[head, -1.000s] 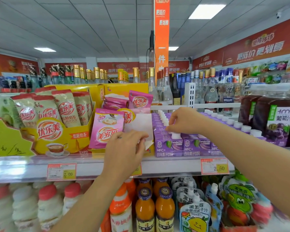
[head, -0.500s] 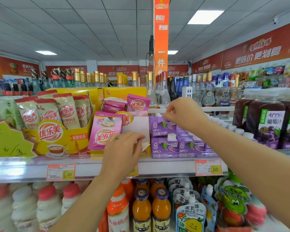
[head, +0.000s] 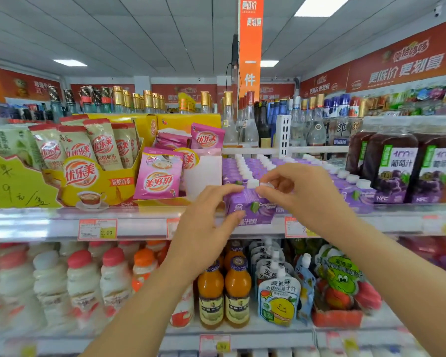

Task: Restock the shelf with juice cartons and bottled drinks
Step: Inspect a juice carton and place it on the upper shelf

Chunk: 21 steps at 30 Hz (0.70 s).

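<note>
Our purple juice carton [head: 250, 207], little green leaf on the label, sits at the front edge of the shelf [head: 139, 228]. Our left hand [head: 206, 222] grips its side while our right hand [head: 294, 191] pinches a white cap [head: 265, 185] on top.

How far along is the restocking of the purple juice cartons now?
Done: rows of purple cartons already fill the shelf behind. In hand: the left hand and right hand grip the front carton at the shelf edge. Left: setting it in line; further stock is not in view.
</note>
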{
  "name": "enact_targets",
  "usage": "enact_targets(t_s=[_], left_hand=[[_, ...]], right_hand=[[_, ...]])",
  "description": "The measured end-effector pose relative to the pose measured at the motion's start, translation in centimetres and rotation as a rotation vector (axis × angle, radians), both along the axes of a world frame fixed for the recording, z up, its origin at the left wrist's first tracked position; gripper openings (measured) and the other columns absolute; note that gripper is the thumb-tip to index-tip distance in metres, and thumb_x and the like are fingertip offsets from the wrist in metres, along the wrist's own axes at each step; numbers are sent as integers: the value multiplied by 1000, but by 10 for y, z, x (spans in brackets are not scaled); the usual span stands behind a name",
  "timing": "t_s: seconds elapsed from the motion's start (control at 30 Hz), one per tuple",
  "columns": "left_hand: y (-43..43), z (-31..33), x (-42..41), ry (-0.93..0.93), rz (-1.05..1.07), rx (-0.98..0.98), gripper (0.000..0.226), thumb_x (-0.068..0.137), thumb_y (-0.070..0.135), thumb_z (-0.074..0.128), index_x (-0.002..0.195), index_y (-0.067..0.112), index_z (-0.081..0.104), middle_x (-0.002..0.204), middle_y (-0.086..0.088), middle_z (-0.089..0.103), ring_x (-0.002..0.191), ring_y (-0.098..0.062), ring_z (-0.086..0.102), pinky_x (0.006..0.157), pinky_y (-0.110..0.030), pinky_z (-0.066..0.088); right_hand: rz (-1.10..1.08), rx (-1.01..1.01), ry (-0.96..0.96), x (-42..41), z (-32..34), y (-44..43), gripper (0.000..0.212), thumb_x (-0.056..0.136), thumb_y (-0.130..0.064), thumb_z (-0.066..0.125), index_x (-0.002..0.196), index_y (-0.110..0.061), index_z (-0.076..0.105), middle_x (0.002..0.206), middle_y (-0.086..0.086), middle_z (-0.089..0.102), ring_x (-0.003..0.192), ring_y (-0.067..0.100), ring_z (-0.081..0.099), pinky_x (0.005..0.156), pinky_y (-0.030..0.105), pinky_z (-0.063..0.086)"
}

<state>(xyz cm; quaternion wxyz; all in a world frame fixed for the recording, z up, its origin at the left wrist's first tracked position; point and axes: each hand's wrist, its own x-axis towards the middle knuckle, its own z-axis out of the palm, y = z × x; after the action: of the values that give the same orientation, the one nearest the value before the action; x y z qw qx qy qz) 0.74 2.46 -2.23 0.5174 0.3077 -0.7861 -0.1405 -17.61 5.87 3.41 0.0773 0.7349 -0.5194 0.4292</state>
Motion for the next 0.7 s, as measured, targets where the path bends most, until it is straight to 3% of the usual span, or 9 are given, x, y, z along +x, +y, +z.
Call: enact_targets(t_s=[0.1,0.2,0.27,0.33,0.5,0.63,0.7], left_hand=[[22,-26,-1,52,-47,159,31,86,29,66,109,47,54,111,27,59,105,1,57,90,-29,48],[46,-51,-7,183,-126,341,29,87,17,67,103,39,57,103,20,65,91,-1,63,76,-19,51],[59,-64,-10,237,-188,440,27,87,13,66,101,35,56,98,16,66,85,-4,65,68,-17,51],[68,-77,-10,220,-250,530,25,86,15,67,99,32,55,95,17,66,85,-8,67,68,-24,53],[79,-92,-2,12,-317,683,31,77,23,79,82,36,51,103,11,66,92,-22,69,76,-42,55],[93,-97,1,-15,-344,721,36,70,27,77,92,17,50,100,14,68,90,-16,70,76,-48,55],[95,-102,0,-4,-333,732,34,73,23,76,93,15,50,102,14,68,92,-15,70,80,-49,55]], right_hand=[[159,209,-229,-10,-28,24,22,77,-31,75,96,-32,64,85,-12,64,77,1,61,72,13,48],[319,505,-441,-17,-63,44,43,70,-25,77,106,-36,56,95,-15,68,83,-6,64,73,12,51],[364,607,-479,-20,-86,54,44,68,-26,76,108,-31,58,96,-14,72,88,3,68,79,20,55],[358,628,-518,-23,-102,64,44,66,-28,75,107,-25,62,99,-9,73,91,12,70,82,23,56],[375,624,-589,-27,-121,88,37,69,-26,71,106,-24,65,94,-10,74,85,6,70,68,14,52],[406,583,-636,-24,-135,104,36,68,-22,72,103,-24,66,92,-7,74,85,8,70,71,17,54],[383,545,-648,-21,-140,109,37,65,-23,73,102,-25,66,91,-7,74,83,9,70,72,19,55]])
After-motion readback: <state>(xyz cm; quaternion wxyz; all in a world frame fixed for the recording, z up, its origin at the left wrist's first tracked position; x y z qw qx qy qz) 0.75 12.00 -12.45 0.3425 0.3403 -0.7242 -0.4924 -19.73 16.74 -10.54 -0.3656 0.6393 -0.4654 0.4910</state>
